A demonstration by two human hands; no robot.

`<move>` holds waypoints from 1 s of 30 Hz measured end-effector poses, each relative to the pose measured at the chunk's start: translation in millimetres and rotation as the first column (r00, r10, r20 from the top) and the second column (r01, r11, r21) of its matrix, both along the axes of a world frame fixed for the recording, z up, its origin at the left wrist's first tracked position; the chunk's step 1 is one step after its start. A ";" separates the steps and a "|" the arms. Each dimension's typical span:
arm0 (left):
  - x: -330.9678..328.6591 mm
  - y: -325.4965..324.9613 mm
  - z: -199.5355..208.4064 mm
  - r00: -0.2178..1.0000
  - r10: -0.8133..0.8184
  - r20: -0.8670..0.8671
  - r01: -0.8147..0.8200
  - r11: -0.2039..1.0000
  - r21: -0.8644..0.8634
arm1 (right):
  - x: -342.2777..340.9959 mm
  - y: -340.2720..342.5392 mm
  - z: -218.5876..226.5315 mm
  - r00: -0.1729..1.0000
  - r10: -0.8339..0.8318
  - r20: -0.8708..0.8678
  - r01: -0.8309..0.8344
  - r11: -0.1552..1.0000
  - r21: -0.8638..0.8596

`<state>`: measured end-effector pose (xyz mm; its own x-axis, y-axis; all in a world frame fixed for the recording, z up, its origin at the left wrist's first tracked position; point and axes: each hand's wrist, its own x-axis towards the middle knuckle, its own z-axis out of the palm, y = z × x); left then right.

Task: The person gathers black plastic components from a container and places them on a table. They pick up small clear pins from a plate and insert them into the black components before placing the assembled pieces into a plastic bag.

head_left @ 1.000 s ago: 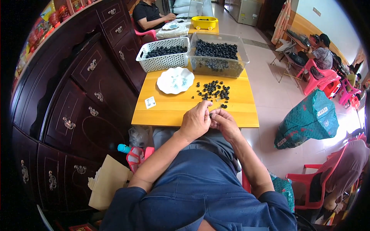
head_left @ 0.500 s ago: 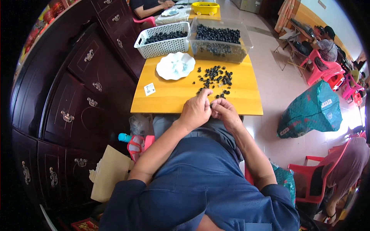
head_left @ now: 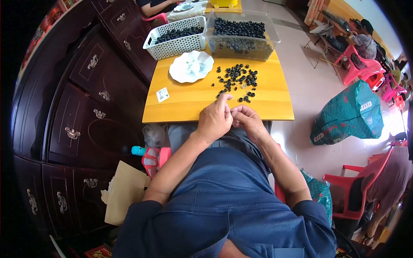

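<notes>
At the near edge of the yellow wooden table (head_left: 275, 101), my left hand (head_left: 215, 118) and my right hand (head_left: 249, 122) meet, fingertips pinched together. Whatever they hold is too small and hidden to make out. Just beyond my fingers, small black ring-like parts (head_left: 239, 77) lie scattered in a loose pile. A white scalloped plate (head_left: 175, 71) with pale blue marks rests left of them. Behind, a white perforated basket (head_left: 180, 50) and a clear plastic bin (head_left: 272, 46) stand side by side, both holding many black parts.
A white printed card (head_left: 162, 95) lies on the table's left side. Dark wooden drawers (head_left: 86, 103) rise at the left. Right of the table are a large green bag (head_left: 346, 114) and red chairs (head_left: 344, 185). Other people sit nearby; a yellow tub (head_left: 223, 3) stands far ahead.
The view has shifted slightly, so the table and containers sit a little higher. Both hands stay together near the table edge; the black bit visible between the fingertips before is now hidden.
</notes>
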<state>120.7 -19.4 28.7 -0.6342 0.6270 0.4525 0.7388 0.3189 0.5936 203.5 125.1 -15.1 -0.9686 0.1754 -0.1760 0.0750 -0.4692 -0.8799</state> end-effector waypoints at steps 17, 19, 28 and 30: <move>-6.8 -4.2 -10.2 0.996 0.024 0.086 -0.021 0.999 -0.038 | -5.2 -7.7 -7.3 1.000 -0.015 0.008 0.015 1.000 0.026; -11.2 -7.5 -12.5 0.996 0.016 0.083 -0.015 1.000 -0.008 | -4.4 -6.1 -7.1 1.000 -0.005 0.019 0.006 0.999 -0.052; -79.7 -99.0 -64.9 0.897 0.386 -0.214 -0.390 0.920 0.029 | -12.7 8.1 -12.7 0.998 -0.036 -0.054 0.032 0.997 -0.067; -77.5 -98.5 -75.8 0.879 0.357 -0.316 -0.405 0.909 -0.101 | -11.0 4.3 -13.0 0.998 -0.028 -0.051 0.025 0.999 -0.048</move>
<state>43.2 -117.9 -47.1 -0.6978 0.4417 0.5639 0.6695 0.6821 0.2941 192.6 129.3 -28.1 -0.9718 0.1936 -0.1346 0.0171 -0.5116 -0.8590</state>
